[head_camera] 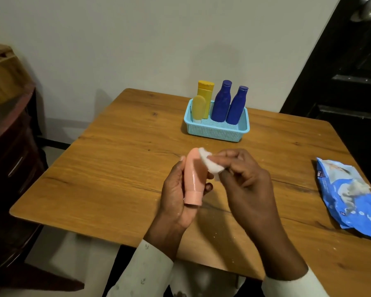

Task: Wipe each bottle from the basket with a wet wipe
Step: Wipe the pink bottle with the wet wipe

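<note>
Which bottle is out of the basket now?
The pink bottle, held in the left hand; the two yellow and two blue ones stand in the basket.

We see the basket (216,130) far on the table (116,168), four bottles (222,101) standing in it; the wipes pack (349,196) lies near right

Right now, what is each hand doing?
Left hand: grips the pink bottle.
Right hand: pinches the wet wipe against the bottle.
</note>
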